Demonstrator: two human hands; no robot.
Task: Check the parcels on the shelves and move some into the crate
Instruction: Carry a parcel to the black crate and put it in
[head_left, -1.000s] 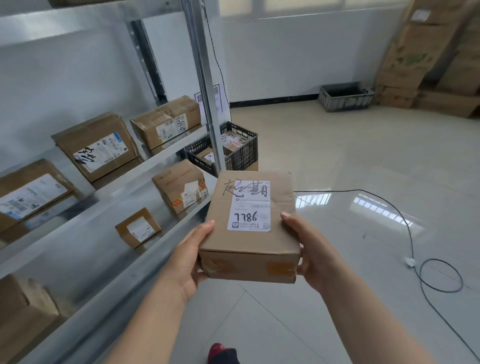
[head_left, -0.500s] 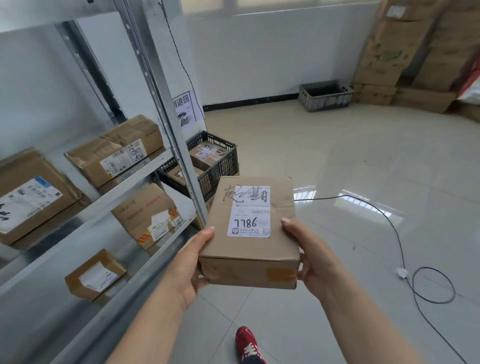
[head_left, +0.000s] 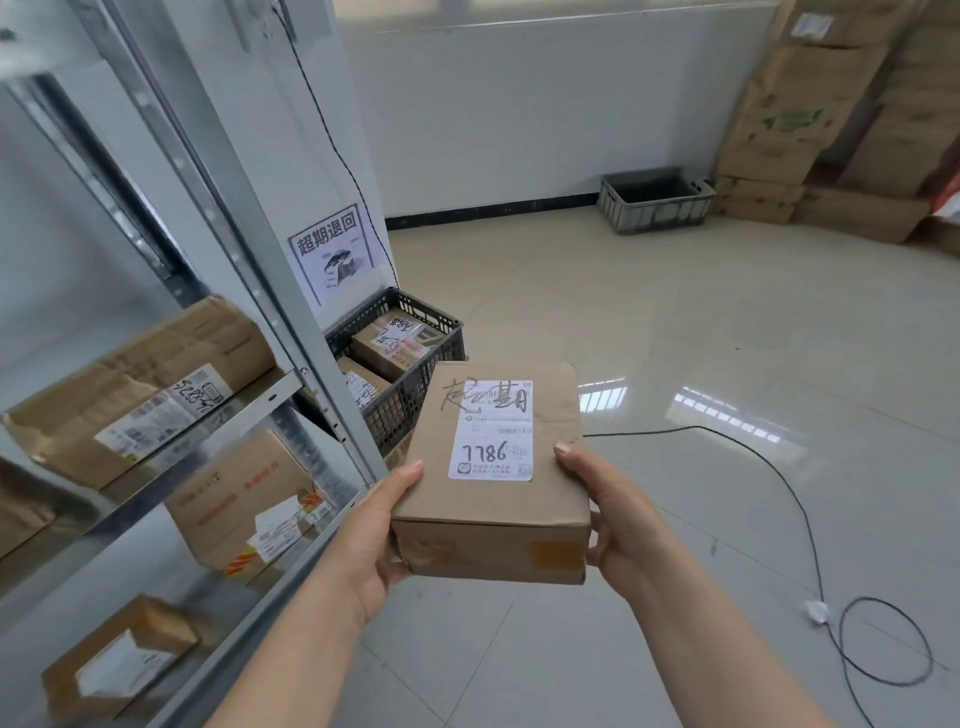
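Observation:
A brown cardboard parcel (head_left: 493, 499) with a white label reading 7786 and handwriting on top is held level in front of me. My left hand (head_left: 376, 535) grips its left side, thumb on top. My right hand (head_left: 618, 519) grips the right side the same way. Just beyond the parcel, on the floor beside the shelf post, stands a black mesh crate (head_left: 415, 374) with several labelled parcels inside. The metal shelves (head_left: 156, 473) on the left carry more parcels: one (head_left: 140, 395) on the upper level, one (head_left: 249, 504) below it and a small one (head_left: 119, 654) at the bottom left.
A printed sign (head_left: 335, 254) hangs on the wall above the crate. A black cable (head_left: 779, 467) runs over the glossy tiled floor to a loop at the right. A grey crate (head_left: 654, 200) and stacked cartons (head_left: 831, 130) stand at the far wall.
The view has swung right and moved closer to the black crate; the shelves have slid to the left. Both hands keep the same hold on the parcel.

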